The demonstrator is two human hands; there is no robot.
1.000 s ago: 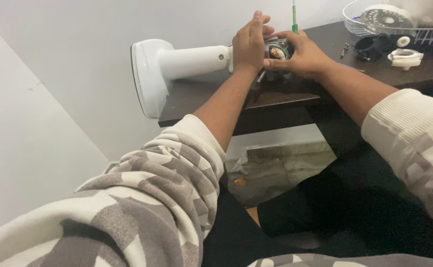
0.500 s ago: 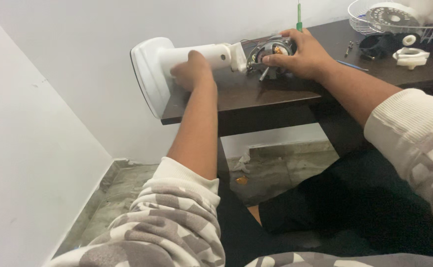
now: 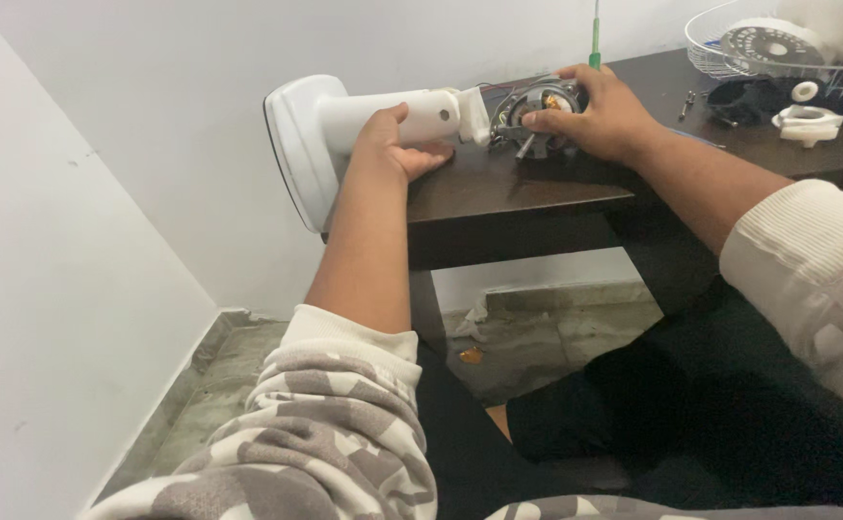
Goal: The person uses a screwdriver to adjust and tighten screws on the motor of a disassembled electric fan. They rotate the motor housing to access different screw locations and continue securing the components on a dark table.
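A white fan stand (image 3: pixel 344 125) lies on its side at the left end of a dark wooden table (image 3: pixel 508 197), its round base hanging past the table's edge. My left hand (image 3: pixel 391 144) is wrapped around the white neck of the stand. At the neck's right end sits the bare metal fan motor (image 3: pixel 535 108) with exposed wires, and my right hand (image 3: pixel 606 114) covers and grips it. A green-handled screwdriver (image 3: pixel 594 39) stands upright just behind my right hand.
At the table's far right lie a wire fan guard (image 3: pixel 730 43), a black fan part (image 3: pixel 751 96), a white plastic ring piece (image 3: pixel 807 123) and small screws (image 3: pixel 688 104). White walls close in on the left and behind. Tiled floor shows below the table.
My left hand left the motor and slid left along the white neck, where it now grips the stand. My right hand has stayed on the motor.
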